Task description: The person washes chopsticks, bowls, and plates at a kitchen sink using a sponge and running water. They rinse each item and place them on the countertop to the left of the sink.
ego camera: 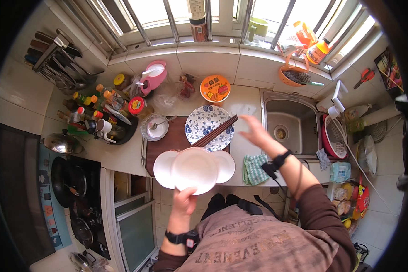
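Observation:
My left hand (185,201) grips the near rim of a white bowl (194,170), which overlaps two other white bowls, one on the left (165,169) and one on the right (225,166). Beyond them a blue-flowered white plate (197,119) bears a bundle of dark chopsticks (215,131) lying diagonally. To the right of the plate, my right hand (254,131) has its fingers apart and holds nothing, close to the chopstick tips. Under the plate and bowls is a brown board (171,143). A glass bowl with a spoon (154,127) stands left of the plate.
An instant noodle tub (215,89) stands behind the plate. Sauce bottles (114,98) crowd the left. On the right are a steel sink (290,119), a green-white cloth (255,169) and a red-rimmed basket (334,136). A black cooktop (88,204) lies at lower left.

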`<action>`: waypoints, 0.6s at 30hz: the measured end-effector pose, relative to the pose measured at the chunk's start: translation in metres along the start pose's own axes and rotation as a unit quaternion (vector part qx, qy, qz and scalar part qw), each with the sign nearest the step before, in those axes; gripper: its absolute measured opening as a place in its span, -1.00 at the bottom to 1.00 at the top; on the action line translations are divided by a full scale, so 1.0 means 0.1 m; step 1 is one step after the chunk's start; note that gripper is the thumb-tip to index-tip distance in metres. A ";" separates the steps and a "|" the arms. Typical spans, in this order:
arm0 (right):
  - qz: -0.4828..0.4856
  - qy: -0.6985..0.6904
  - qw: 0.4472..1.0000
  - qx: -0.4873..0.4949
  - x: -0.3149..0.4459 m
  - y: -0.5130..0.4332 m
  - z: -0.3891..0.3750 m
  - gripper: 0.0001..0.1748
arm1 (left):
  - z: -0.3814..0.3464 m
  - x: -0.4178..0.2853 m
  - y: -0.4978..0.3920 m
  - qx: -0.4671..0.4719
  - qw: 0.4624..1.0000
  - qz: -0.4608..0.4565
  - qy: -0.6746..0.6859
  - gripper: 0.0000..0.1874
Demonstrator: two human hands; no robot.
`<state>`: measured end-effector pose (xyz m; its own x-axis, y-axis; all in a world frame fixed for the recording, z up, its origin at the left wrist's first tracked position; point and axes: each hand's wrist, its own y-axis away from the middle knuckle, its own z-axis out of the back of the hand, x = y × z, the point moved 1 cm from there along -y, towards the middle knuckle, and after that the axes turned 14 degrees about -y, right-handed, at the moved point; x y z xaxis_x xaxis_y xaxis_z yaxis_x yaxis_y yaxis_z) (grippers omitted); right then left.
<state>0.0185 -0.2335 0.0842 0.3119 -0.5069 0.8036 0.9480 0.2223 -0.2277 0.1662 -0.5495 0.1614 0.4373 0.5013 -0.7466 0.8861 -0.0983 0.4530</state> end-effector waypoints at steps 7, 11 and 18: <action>0.035 0.190 0.915 0.354 0.46 -0.73 -1.17 -0.52 | 0.52 -0.18 0.58 -0.120 0.991 -0.058 0.033 -0.27; 0.013 0.216 0.897 0.384 0.36 -0.76 -1.20 -0.74 | 0.60 -0.08 0.62 -0.134 0.990 -0.038 0.035 -0.26; -0.064 -0.067 0.995 0.041 0.77 -0.84 0.02 -0.80 | 0.43 -0.03 0.50 -0.080 0.996 -0.024 0.040 -0.26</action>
<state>-0.0372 -0.2889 0.1662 0.1721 -0.4212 0.8905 0.9693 0.2334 -0.0769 0.2153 -0.5924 0.1652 0.3767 0.5688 -0.7311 0.8669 0.0616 0.4946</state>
